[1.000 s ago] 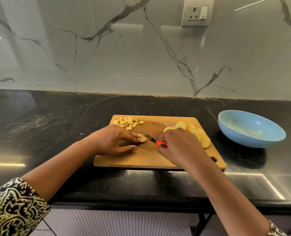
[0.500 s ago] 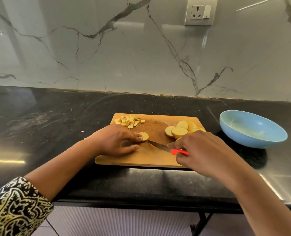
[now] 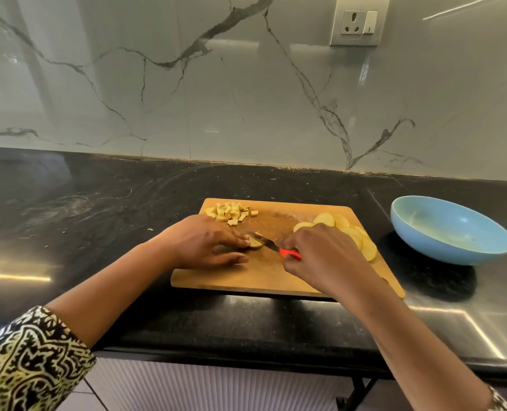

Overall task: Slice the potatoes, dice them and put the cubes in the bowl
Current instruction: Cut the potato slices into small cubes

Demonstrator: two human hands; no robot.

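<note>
A wooden cutting board (image 3: 270, 277) lies on the black counter. My left hand (image 3: 204, 243) presses a potato slice (image 3: 255, 244) flat on the board with its fingertips. My right hand (image 3: 326, 256) grips a knife (image 3: 265, 241) by its red handle, and the blade lies across that slice. A pile of potato cubes (image 3: 231, 213) sits at the board's far left corner. Several round potato slices (image 3: 353, 232) lie at the board's right, partly hidden behind my right hand. A light blue bowl (image 3: 424, 250) stands to the right of the board, with no cubes in it.
The black stone counter (image 3: 98, 218) runs left and right of the board, with a marble wall behind it. A wall socket (image 3: 359, 22) sits high on the wall. The counter's front edge is close below the board.
My right hand has brought the knife back up and left, so the blade is over the slice again. My left hand has stayed on the slice.
</note>
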